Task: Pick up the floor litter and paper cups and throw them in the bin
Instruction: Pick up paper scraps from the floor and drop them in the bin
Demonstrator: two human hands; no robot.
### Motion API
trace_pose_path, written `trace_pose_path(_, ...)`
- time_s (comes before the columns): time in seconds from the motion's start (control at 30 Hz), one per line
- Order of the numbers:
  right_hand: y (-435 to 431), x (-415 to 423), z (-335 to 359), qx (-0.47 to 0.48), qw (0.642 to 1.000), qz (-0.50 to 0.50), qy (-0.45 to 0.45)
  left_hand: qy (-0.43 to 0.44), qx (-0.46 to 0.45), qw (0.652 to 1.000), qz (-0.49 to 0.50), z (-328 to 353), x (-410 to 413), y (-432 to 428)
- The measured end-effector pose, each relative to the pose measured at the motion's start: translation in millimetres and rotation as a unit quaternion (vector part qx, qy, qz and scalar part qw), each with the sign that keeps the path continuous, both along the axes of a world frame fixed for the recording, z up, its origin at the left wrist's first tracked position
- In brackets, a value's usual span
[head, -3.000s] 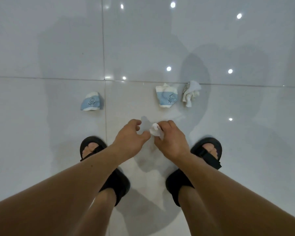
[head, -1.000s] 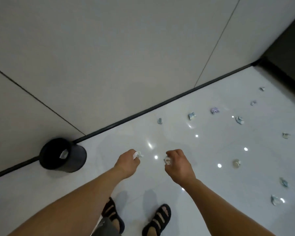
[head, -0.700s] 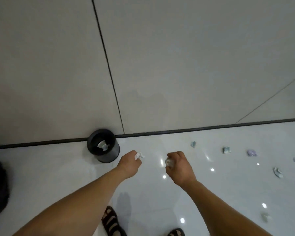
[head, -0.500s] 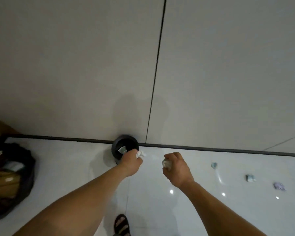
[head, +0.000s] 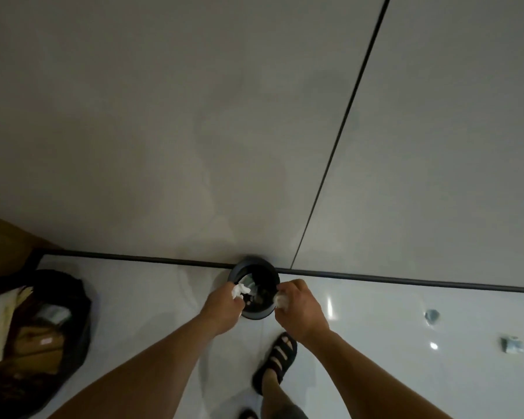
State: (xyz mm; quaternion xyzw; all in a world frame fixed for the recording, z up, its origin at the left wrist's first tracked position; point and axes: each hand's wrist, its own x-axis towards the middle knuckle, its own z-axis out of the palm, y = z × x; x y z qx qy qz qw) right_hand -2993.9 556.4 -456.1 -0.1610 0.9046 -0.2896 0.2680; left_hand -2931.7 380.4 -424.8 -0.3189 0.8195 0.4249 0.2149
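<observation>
Left hand (head: 221, 306) pinches a crumpled white tissue (head: 239, 290) between thumb and curled fingers over the near-left edge of the small round black bin (head: 248, 263). The right hand (head: 300, 309) holds a second white wad (head: 280, 300) in curled fingers at the bin's near-right edge. Neither piece has dropped yet. The bin stands on the glossy white floor (head: 133, 297), against the dark skirting at the foot of the wall (head: 194, 116), with some pale litter inside. Both wads look feather-light, soft and crushable, so any loose pinch will carry them. The likelier trouble is that they cling to the fingers or drift past the rim, so letting go low over the mouth with the fingers spread wide seems wise. A sandalled foot (head: 280, 358) is planted just short of the bin. To the right, well apart from it, a small bluish scrap (head: 432, 315) and another crumpled scrap (head: 510, 344) lie on the tiles. These look equally light and best nipped from above, since the slick floor may let them skate. At far left sits a black bag (head: 73, 297) holding cardboard and paper.
</observation>
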Motion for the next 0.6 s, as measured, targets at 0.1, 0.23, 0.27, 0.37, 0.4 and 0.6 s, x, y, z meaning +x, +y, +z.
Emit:
trace_pose_path(0.1,-23.7,-29.5,-39.9,-0.006,0.999,-0.019,-0.028,-0.033,-0.013,0.999,0.001,-33.0,-35.3,-16.4)
trace_pose_path(0.23,-52.4,-61.5,-109.6,0.005,0.997,-0.021,-0.068,-0.061,-0.004,0.998,-0.001,-94.0,-78.5,-38.5)
trace_pose_path(0.27,-58.2,-67.0,-128.7,0.009,0.996,-0.028,-0.079,-0.068,-0.001,0.998,0.004,-111.8,-86.9,-43.6)
trace_pose_path(0.37,-71.8,-77.4,-188.5,0.013,0.991,-0.070,-0.110,-0.090,-0.002,0.996,0.010,-174.1,-105.6,-58.6)
trace_pose_path(0.4,-75.2,-79.1,-209.0,0.015,0.989,-0.087,-0.116,-0.099,-0.002,0.995,0.011,-196.4,-110.2,-62.7)
trace_pose_path(0.6,-95.6,-78.1,-318.1,0.028,0.977,-0.162,-0.137,-0.115,0.003,0.993,-0.038,-320.9,-126.7,-82.6)
